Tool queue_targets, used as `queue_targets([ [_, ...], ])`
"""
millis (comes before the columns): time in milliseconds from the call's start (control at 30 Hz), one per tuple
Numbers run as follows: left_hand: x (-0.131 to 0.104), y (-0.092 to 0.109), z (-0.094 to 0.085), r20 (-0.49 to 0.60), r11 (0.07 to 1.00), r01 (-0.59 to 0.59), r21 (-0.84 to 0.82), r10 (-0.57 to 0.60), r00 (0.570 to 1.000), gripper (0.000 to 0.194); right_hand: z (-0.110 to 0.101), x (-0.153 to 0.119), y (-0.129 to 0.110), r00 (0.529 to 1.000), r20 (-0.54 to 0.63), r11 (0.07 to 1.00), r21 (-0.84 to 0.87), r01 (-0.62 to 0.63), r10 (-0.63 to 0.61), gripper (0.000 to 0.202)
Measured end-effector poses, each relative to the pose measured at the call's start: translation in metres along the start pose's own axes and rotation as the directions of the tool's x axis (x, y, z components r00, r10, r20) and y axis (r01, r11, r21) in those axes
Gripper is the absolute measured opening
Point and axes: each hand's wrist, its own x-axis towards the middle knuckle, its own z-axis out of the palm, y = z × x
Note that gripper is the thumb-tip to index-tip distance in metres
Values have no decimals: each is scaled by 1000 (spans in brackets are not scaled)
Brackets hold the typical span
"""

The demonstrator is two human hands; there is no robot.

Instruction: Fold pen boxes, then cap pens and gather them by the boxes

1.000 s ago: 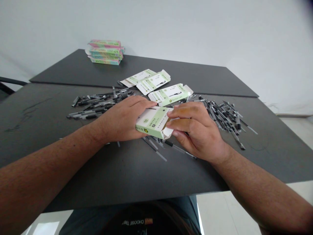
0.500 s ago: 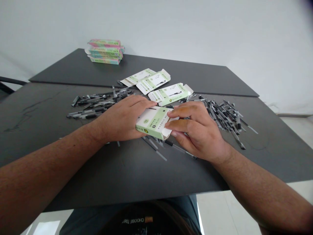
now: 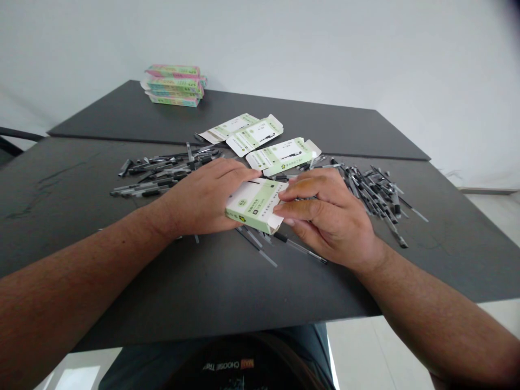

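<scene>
A small green-and-white pen box (image 3: 257,205) is held above the table, its printed face up. Wrapped round its left end, my left hand (image 3: 207,195) grips it with the thumb along the far edge. My right hand (image 3: 331,216) is closed at the box's right end, with fingertips pressed on the end flap and the thumb below. What lies behind those fingertips is hidden. Several clear gel pens with black grips (image 3: 300,248) lie under and beside the box.
Three flattened-looking green-and-white boxes (image 3: 280,155) lie beyond my hands. Loose pens (image 3: 162,173) are heaped on the left, with another pen heap (image 3: 376,195) on the right. A stack of pink-and-green boxes (image 3: 174,86) stands at the back left of the dark table (image 3: 227,292).
The white flap at the box's right end shows less between my right fingers than before. My left hand and the box have hardly moved.
</scene>
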Motion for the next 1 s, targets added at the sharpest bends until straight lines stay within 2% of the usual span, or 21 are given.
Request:
queue_targets([
  [300, 1, 4, -6, 27, 994, -67, 87, 65, 998, 60, -4, 2, 0, 994, 72, 994, 69, -85, 80, 15],
  [400, 1, 2, -3, -10, 993, -90, 79, 91, 996, 62, -6, 2, -1, 982, 97, 979, 107, -174, 164, 24],
  [533, 1, 2, -2, 16, 997, -52, 48, 51, 999, 67, -4, -2, 0, 955, 109, 937, 191, -292, 276, 42],
  [767, 1, 5, -4, 12, 999, -48, 22, 48, 999, 63, 2, -11, 6, 877, 221, 760, 437, -481, 427, 47],
  [867, 1, 6, -4, 36, 1000, -20, 1, 20, 999, 62, 3, -13, 8, 818, 285, 658, 489, -573, 500, 48],
  [1000, 3, 8, -4, 27, 999, -39, -3, 39, 999, 58, 4, -16, 8, 736, 361, 525, 528, -668, 573, 52],
])
